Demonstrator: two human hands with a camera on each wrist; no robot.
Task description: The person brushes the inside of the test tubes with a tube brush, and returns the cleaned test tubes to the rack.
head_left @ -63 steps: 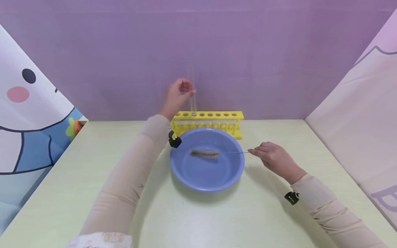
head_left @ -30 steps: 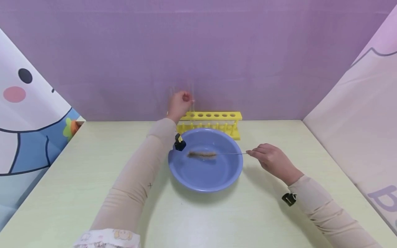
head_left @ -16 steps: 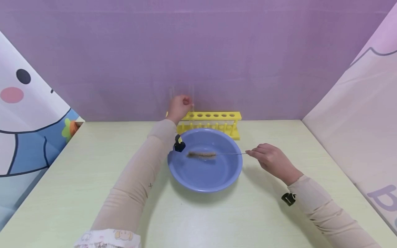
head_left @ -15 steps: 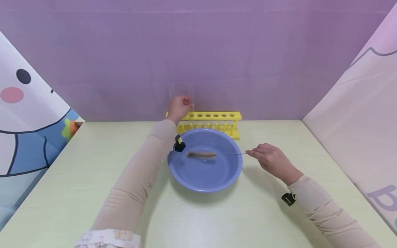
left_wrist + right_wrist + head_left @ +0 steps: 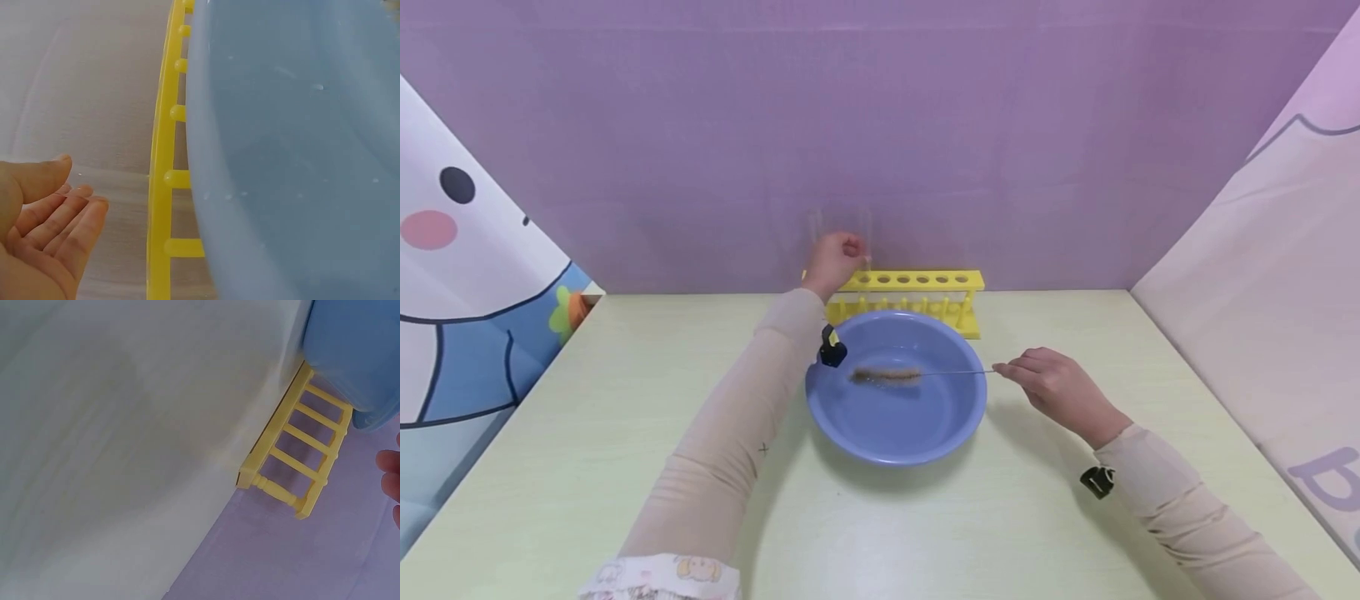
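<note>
My left hand (image 5: 835,260) is over the left part of the yellow test tube rack (image 5: 922,280), thumb and fingertips around a clear test tube (image 5: 867,227). The tube stands upright in a rack hole, faint against the purple backdrop. In the left wrist view, the thumb and curved fingers (image 5: 69,231) lie either side of its see-through wall. My right hand (image 5: 1056,385) pinches the thin wire handle of a test tube brush (image 5: 887,377). Its brown bristles lie level inside the blue basin (image 5: 897,457). In the right wrist view only fingertips (image 5: 391,472) show at the edge.
Another clear tube (image 5: 815,223) stands behind the left hand, at the rack's left end. Drops dot the basin's inside in the left wrist view. The basin sits right in front of the rack on the pale table (image 5: 880,533). A purple backdrop (image 5: 1037,150) rises behind.
Since the oldest frame, the left hand has lowered the test tube from above the rack into a hole. Lately its top has tipped slightly right. The right hand and brush have barely moved.
</note>
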